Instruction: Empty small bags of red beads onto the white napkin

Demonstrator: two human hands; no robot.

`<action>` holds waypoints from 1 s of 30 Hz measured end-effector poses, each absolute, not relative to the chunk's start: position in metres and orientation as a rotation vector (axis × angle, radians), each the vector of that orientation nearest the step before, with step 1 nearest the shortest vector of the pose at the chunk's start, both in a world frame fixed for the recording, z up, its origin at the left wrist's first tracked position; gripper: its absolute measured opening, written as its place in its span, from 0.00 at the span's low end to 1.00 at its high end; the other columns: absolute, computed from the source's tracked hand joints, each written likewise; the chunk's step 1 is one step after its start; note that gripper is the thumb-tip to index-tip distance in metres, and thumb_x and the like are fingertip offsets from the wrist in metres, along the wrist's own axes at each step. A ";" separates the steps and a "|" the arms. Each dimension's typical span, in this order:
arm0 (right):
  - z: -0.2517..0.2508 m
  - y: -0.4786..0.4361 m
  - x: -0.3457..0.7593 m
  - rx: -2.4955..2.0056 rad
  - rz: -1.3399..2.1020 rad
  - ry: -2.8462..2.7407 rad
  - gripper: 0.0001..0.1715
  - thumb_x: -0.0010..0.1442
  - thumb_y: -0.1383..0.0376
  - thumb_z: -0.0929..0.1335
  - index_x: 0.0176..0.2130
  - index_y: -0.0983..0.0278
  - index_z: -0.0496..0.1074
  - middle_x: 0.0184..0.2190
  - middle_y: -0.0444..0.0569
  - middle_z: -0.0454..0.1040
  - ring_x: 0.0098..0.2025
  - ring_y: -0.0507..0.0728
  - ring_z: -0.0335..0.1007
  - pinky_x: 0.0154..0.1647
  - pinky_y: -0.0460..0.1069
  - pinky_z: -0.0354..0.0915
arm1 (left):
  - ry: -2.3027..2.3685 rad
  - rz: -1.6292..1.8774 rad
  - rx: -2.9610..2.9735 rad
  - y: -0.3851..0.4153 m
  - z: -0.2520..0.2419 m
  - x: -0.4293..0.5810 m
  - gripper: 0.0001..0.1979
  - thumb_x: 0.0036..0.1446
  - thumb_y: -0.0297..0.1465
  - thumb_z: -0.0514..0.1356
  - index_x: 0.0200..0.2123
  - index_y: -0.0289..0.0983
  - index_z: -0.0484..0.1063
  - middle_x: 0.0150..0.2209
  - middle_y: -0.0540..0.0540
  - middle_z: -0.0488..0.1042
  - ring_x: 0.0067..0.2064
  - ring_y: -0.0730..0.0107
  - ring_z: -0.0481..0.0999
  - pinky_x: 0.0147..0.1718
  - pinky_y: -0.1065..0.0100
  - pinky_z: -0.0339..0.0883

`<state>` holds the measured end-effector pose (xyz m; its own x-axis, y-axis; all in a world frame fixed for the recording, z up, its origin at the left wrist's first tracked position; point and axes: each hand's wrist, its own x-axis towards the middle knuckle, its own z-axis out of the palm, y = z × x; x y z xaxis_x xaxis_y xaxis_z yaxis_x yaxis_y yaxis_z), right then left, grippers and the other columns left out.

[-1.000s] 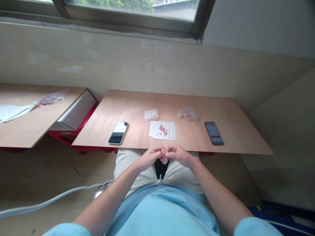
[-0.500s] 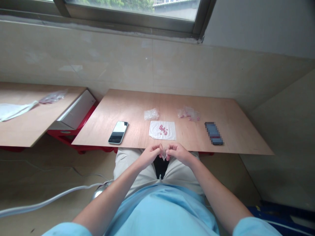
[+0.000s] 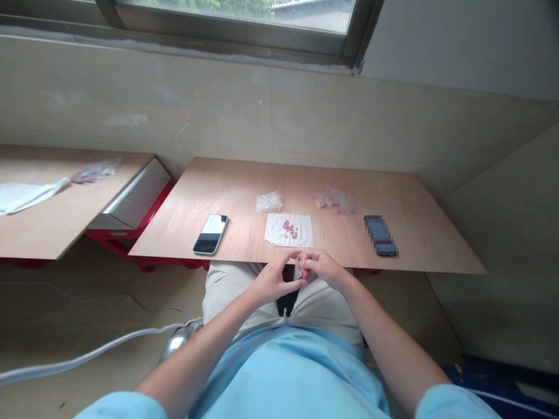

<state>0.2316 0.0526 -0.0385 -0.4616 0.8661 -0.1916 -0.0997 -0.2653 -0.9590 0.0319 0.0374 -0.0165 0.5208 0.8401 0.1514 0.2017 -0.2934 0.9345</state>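
We've got a metal-framed window over a beige tiled wall, with daylight outside and plain grey wall to the right. The plywood tabletop sits on a red stand, with a second plywood board to its left. Below is a pale floor with a white cable.

Soft daylight comes through the metal-framed window ahead, leaving the room evenly bright but slightly flat. The glossy black smartphone catches a white glare across its screen. Shadows on the beige floor stay faint and soft. The dark oblong object is pixelated, and the wide lens bows everything towards the edges.
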 end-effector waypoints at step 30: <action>-0.017 0.041 0.229 -0.950 1.292 -1.683 0.15 0.68 0.56 0.67 0.37 0.64 0.77 0.32 0.48 0.78 0.30 0.54 0.71 0.32 0.48 0.66 | 0.663 0.741 0.854 0.050 -0.034 0.033 0.18 0.59 0.44 0.67 0.40 0.34 0.78 0.36 0.45 0.70 0.37 0.71 0.69 0.33 0.71 0.62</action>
